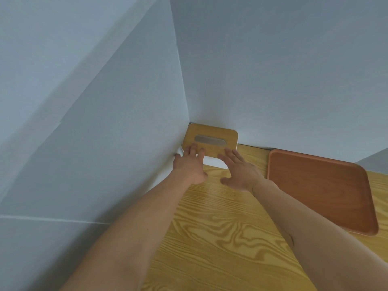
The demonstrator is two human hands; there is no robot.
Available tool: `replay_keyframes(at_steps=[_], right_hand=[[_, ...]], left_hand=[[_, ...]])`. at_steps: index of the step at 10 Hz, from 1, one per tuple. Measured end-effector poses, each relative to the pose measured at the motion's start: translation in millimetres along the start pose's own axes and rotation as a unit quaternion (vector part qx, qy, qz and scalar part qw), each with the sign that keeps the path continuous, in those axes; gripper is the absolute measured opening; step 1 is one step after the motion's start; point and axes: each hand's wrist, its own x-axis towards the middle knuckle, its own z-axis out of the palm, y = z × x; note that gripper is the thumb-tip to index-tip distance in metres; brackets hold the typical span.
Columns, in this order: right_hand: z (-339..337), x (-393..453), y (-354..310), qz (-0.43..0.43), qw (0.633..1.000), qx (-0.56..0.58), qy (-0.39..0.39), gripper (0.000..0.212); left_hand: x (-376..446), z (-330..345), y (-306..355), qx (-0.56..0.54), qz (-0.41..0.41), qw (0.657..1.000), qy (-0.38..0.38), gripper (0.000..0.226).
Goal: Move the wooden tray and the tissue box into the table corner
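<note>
The tissue box, white with a light wooden lid and a grey slot, sits in the table corner against both pale walls. My left hand lies with spread fingers on the lid's near left edge. My right hand rests with fingertips on the lid's near right edge, thumb apart over the table. Neither hand wraps around the box. The wooden tray, reddish brown with rounded corners, lies flat to the right along the back wall, apart from the box and from both hands.
The table has a yellow pine-grain top. Pale blue-grey walls close it in on the left and at the back. A strip of bare tabletop separates the box from the tray.
</note>
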Motion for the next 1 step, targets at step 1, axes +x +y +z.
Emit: replay_keyframes(at_steps=[1], right_hand=[[-17.9,-4.0,0.1,-0.019,0.999,-0.030,0.007,0.070]], left_hand=[[-5.3,-3.4,-4.0,-0.066,0.004,0.998,0.021,0.070]])
